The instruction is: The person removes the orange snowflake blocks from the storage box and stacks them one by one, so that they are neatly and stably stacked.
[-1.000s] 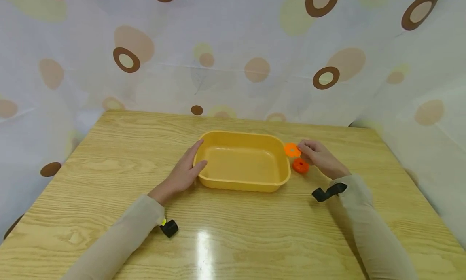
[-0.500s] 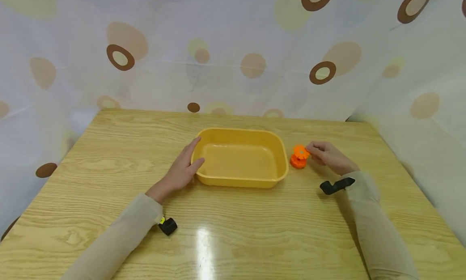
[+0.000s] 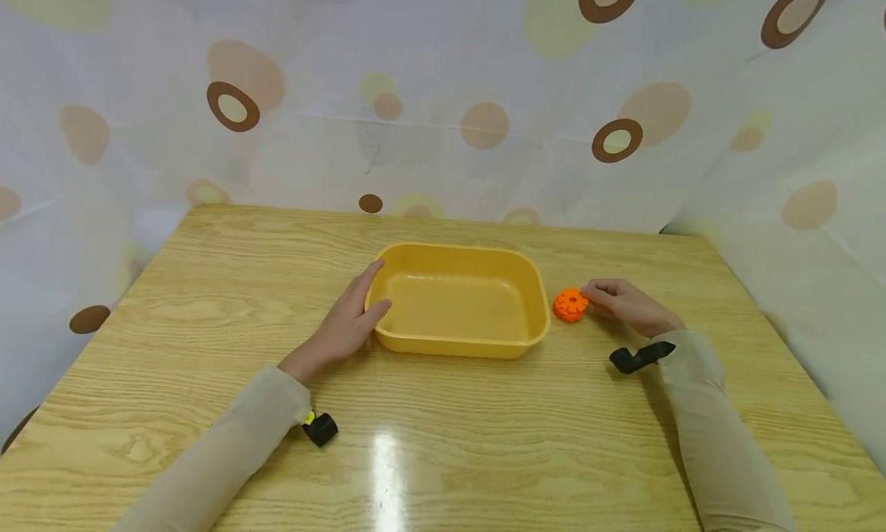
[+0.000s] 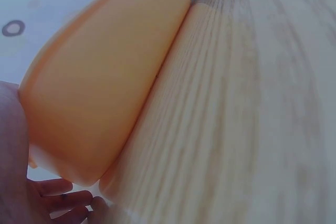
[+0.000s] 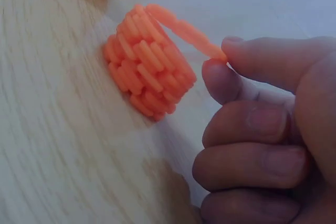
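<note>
A yellow plastic basin [image 3: 457,305] stands on the wooden table. My left hand [image 3: 339,324] holds its left end, the thumb over the rim and the fingers along the outside; in the left wrist view several bent fingers [image 4: 65,200] show by its corner. Right of the basin is a short stack of orange notched discs [image 5: 144,66]. Thumb and forefinger of my right hand [image 3: 630,305] pinch one orange disc [image 5: 186,32] by its edge. That disc is tilted over the stack, its far edge right at the stack's top. The other right fingers are curled in.
The wooden table [image 3: 443,424] stretches around the basin, with a patterned cloth [image 3: 429,132] hanging behind and at the sides. Black wrist cameras sit at the left cuff [image 3: 321,429] and right cuff [image 3: 640,357].
My right hand has moved the pinched disc from beside the basin's rim rightward, then down onto the stack. The stack was seen apart from it before. My left hand stays on the basin.
</note>
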`<state>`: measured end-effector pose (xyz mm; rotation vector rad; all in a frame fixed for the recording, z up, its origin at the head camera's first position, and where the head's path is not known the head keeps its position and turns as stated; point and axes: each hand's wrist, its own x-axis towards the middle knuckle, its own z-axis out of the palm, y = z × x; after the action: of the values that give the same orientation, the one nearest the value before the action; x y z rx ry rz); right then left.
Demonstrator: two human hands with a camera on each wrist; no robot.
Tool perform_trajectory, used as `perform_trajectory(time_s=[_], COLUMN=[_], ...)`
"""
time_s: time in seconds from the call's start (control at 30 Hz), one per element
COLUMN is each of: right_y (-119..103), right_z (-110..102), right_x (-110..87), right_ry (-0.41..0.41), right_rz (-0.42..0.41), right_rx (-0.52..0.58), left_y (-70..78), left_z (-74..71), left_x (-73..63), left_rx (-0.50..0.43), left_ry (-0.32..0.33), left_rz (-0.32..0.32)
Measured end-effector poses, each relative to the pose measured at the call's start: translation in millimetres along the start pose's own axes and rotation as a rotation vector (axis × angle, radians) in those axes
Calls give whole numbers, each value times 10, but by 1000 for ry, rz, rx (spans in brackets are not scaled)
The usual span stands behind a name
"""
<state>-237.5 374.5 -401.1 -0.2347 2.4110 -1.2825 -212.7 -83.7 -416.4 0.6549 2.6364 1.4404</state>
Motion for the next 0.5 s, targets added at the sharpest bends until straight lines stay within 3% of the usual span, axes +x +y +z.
perform_trajectory(time_s=[0.5], right_y=[26], right_z=[1], right_x=[2], right_ry=[-31], right_rz=[-3], right_rx=[59], left_y=[-13], left_z=[-7], left_x=[-4], left_rx=[-15], left_ry=[-6], left_rz=[-4])
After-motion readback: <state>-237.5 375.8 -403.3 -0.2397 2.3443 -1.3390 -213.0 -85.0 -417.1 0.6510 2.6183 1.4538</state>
